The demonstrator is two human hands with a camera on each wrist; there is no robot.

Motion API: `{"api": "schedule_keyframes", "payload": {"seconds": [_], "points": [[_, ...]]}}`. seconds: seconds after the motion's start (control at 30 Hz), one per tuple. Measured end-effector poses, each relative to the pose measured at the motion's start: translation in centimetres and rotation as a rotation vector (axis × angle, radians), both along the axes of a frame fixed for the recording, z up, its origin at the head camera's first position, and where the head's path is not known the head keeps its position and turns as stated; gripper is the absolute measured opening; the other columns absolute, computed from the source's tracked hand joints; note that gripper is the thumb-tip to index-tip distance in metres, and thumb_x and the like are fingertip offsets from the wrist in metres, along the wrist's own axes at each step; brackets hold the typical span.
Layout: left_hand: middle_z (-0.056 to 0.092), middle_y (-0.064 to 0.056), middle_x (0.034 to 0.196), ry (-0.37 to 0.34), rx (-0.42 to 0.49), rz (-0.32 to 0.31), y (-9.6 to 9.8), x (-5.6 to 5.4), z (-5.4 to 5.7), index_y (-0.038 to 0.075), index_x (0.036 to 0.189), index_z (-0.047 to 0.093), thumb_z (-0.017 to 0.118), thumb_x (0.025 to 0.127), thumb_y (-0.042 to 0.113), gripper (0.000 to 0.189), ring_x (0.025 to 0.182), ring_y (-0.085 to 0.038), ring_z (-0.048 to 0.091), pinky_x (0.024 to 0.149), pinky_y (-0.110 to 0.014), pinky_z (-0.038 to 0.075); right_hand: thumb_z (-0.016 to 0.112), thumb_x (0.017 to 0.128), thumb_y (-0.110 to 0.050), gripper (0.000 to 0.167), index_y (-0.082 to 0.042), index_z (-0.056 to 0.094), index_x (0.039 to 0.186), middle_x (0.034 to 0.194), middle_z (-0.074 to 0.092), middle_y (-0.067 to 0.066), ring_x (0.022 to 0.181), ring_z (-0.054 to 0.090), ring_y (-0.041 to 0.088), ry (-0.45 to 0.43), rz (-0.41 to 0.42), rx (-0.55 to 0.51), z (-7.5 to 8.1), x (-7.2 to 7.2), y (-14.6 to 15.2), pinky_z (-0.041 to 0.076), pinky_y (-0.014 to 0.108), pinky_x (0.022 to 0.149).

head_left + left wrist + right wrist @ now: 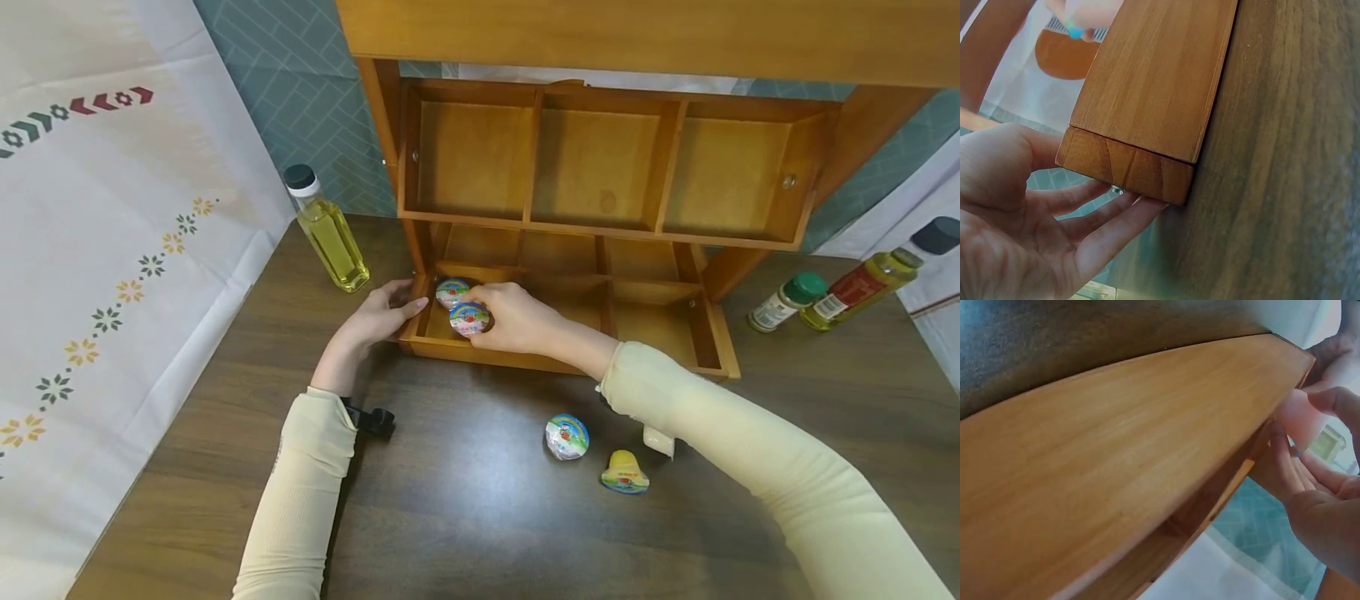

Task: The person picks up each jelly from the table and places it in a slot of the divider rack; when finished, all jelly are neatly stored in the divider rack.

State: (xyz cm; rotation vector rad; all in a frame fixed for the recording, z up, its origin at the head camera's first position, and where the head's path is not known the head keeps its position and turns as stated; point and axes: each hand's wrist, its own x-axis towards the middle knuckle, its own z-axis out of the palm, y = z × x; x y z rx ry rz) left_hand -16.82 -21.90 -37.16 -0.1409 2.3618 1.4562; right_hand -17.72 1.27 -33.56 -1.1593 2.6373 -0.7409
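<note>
My right hand (516, 318) pinches a small jelly cup (468, 319) with a colourful foil lid, over the front left compartment of a wooden shelf (480, 357). In the right wrist view the held cup's body (1300, 419) looks pink. Another jelly cup (451, 291) sits just behind it in that compartment, lid up. At the shelf's front left corner, my left hand (377, 313) holds the end wall, with the thumb over the rim and the fingers along the outside. On the table lie a lid-up jelly cup (567, 437) and a yellow jelly cup (624, 473) on its side.
Above the lower tier hangs an upper tier (465, 214) with three compartments. An oil bottle (333, 242) stands left of the shelf. To its right are a green-capped jar (783, 304) and another bottle (858, 292). A patterned white cloth (97, 250) covers the left side.
</note>
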Motion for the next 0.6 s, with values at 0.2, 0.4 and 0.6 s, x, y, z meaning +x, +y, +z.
{"api": "schedule_keyframes", "payload": {"seconds": [0.2,0.4,0.6], "points": [[0.039,-0.019,0.141,0.020,0.001,0.007,0.0,0.0,-0.3,0.005,0.146,0.027,0.053,0.096,0.029,0.061,0.125,-0.031,0.041,0.099,-0.044,0.038,0.069,0.083,-0.017,0.048,0.002,0.054,0.124,0.115,0.060,0.014,0.094,0.058,0.020,-0.042,-0.031,0.130,-0.6,-0.9,-0.5,0.050,0.029,0.078],[0.039,-0.018,0.141,0.004,0.004,0.010,0.0,0.0,-0.3,0.007,0.146,0.027,0.053,0.096,0.030,0.061,0.123,-0.031,0.043,0.095,-0.043,0.042,0.070,0.082,-0.018,0.047,0.000,0.055,0.124,0.118,0.059,0.012,0.102,0.058,0.023,0.011,-0.012,0.280,-0.7,-1.4,-0.7,0.049,0.034,0.085],[0.039,-0.018,0.141,0.000,-0.002,0.018,-0.1,-0.1,-0.3,0.008,0.146,0.027,0.053,0.096,0.030,0.061,0.122,-0.031,0.043,0.094,-0.043,0.042,0.071,0.079,-0.013,0.048,-0.002,0.057,0.124,0.123,0.058,0.012,0.108,0.057,0.026,0.036,-0.006,0.320,-1.3,-1.8,-1.1,0.049,0.036,0.086]]}}
